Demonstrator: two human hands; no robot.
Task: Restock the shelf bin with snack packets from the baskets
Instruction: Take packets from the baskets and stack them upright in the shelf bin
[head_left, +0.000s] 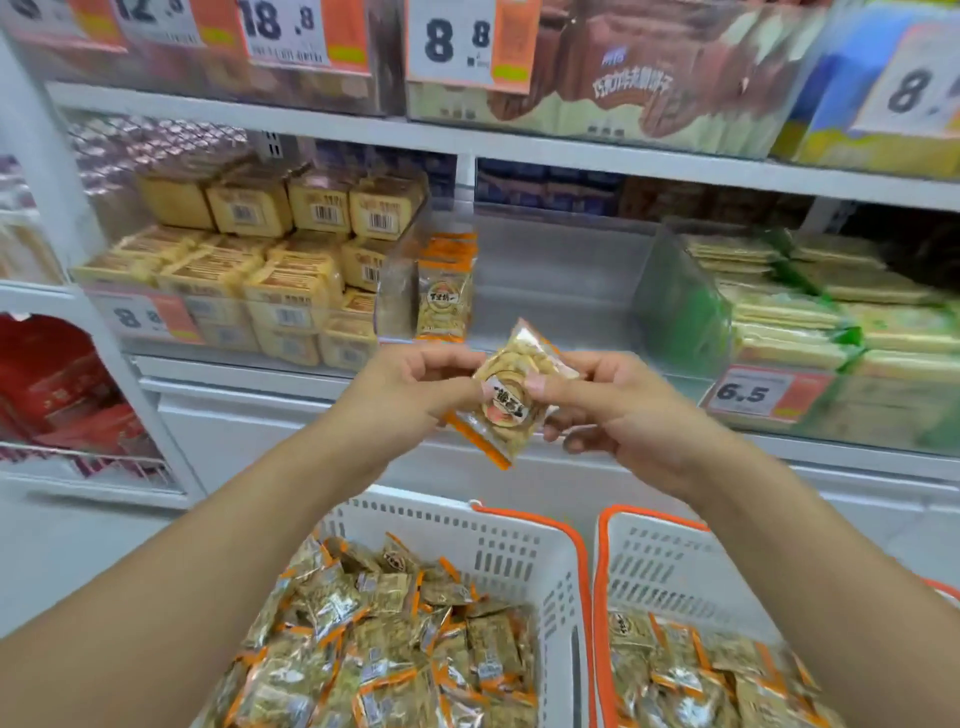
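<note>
Both of my hands hold one clear snack packet (511, 395) with orange edges, tilted, in front of the shelf. My left hand (415, 389) pinches its left side and my right hand (602, 410) pinches its right side with the thumb on the front. Behind it, the clear shelf bin (561, 280) holds a couple of the same packets (447, 291) standing upright at its left end; the remainder of the bin is bare. Below me stand two white baskets with orange rims, the left basket (498, 551) and the right basket (665, 561), both full of several packets.
Yellow biscuit packs (270, 260) fill the bin to the left, green-edged packs (841, 312) the bin to the right. Price tags (763, 392) hang on the bin fronts. An upper shelf (597, 93) carries more goods. Red boxes (62, 384) sit at the far left.
</note>
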